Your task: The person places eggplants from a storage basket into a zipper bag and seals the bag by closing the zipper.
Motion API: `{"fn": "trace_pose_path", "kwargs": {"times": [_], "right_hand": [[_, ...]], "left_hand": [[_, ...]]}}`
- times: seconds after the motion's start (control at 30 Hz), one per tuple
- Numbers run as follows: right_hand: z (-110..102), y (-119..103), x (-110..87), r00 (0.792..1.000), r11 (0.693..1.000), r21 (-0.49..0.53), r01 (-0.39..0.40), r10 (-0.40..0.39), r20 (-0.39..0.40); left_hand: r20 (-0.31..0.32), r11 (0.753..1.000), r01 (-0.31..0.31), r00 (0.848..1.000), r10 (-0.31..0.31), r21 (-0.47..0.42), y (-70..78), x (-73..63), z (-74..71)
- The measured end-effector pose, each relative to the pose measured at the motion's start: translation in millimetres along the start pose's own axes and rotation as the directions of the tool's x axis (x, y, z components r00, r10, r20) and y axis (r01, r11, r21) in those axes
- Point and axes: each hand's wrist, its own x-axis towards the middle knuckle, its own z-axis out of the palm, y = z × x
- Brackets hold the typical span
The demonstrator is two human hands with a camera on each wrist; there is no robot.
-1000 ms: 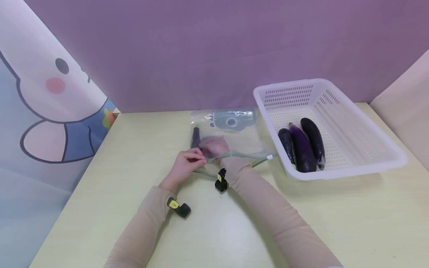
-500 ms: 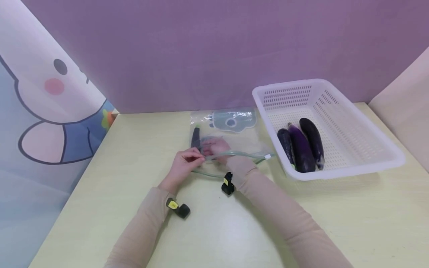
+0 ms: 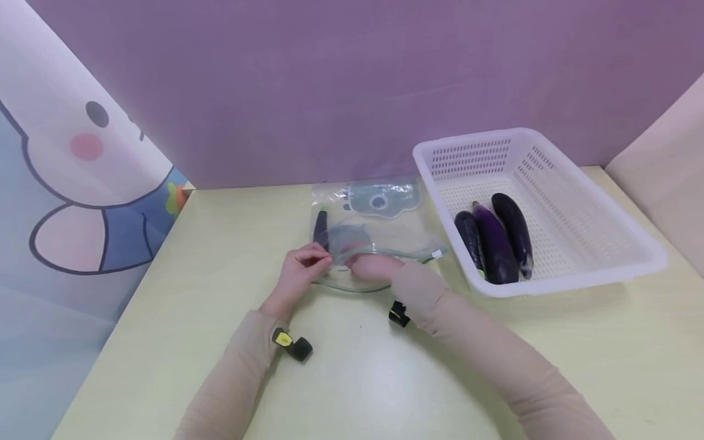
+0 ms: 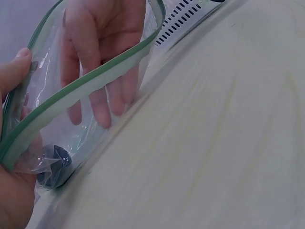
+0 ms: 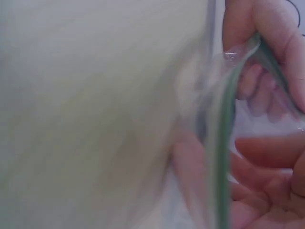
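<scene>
A clear zip bag (image 3: pixel 404 229) with a green-edged mouth lies on the table, its mouth facing the person. Inside it, along the left side, is a dark eggplant (image 3: pixel 321 226); its rounded end (image 4: pixel 61 162) shows through the plastic in the left wrist view. The left hand (image 3: pixel 299 270) pinches the left corner of the bag's mouth between thumb and fingers. Within the mouth is the right hand (image 3: pixel 376 267), its fingers extended and holding nothing in the left wrist view. In the right wrist view, the green zip edge (image 5: pixel 221 138) crosses in front of the right palm (image 5: pixel 267 195).
A white perforated basket (image 3: pixel 594 214) stands right of the bag. Three eggplants (image 3: pixel 495 244) lie in its left part. A purple wall (image 3: pixel 352 91) rises behind the table (image 3: pixel 330 379), and a printed cartoon curtain (image 3: pixel 60 220) hangs at the left.
The right hand has drawn back toward the right and the bag's mouth, away from the eggplant inside, its fingers having straightened. The left hand keeps its pinch on the bag's corner.
</scene>
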Motion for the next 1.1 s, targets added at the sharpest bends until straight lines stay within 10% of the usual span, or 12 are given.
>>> {"fn": "trace_pose_path", "kwargs": {"times": [0.47, 0.7, 1.1], "right_hand": [[-8.4, -5.0, -55.5, 0.993, 0.940, -0.322, 0.115, -0.101, 0.058], [-10.8, 2.9, -68.9, 0.972, 0.901, -0.365, 0.236, -0.222, 0.081], [-20.4, -12.6, -92.9, 0.973, 0.889, -0.401, 0.220, -0.228, 0.028]], "left_hand": [[-0.002, 1.000, -0.009, 1.000, 0.009, -0.003, -3.6, 0.9, -1.4], [-0.001, 1.000, 0.002, 1.000, -0.002, 0.018, -2.6, -0.6, -1.7], [-0.011, 0.998, 0.033, 0.999, -0.033, 0.048, 0.3, -0.9, 0.0]]}}
